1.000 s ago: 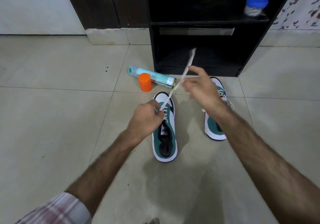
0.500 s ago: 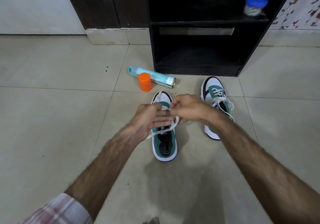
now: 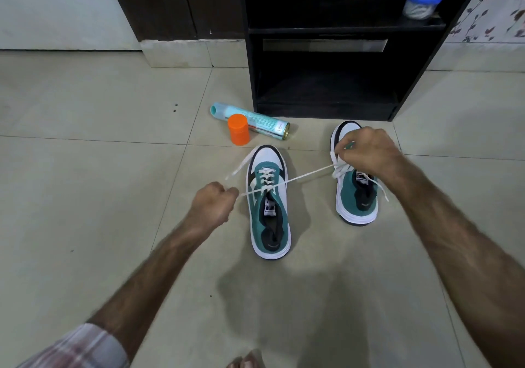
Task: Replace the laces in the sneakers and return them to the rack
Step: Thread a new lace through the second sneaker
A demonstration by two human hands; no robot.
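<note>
Two teal-and-white sneakers stand on the tiled floor. The left sneaker (image 3: 270,211) is in the middle, its white lace (image 3: 306,175) threaded through the lower eyelets. My left hand (image 3: 211,205) grips one end of that lace just left of the shoe. My right hand (image 3: 366,151) grips the other end, stretched taut to the right, above the tongue of the right sneaker (image 3: 356,197). That sneaker's own loose white lace trails off its side. The black shoe rack (image 3: 326,106) stands behind both shoes.
A teal spray can (image 3: 255,122) lies on the floor left of the rack, with an orange cap (image 3: 239,132) standing in front of it. A blue-lidded jar (image 3: 422,1) sits on the rack's upper shelf. Bare toes (image 3: 245,360) show at the bottom edge.
My hands were together over the left sneaker's eyelets half a second ago. They have pulled apart, left hand leftwards and right hand out over the right sneaker, drawing the lace tight.
</note>
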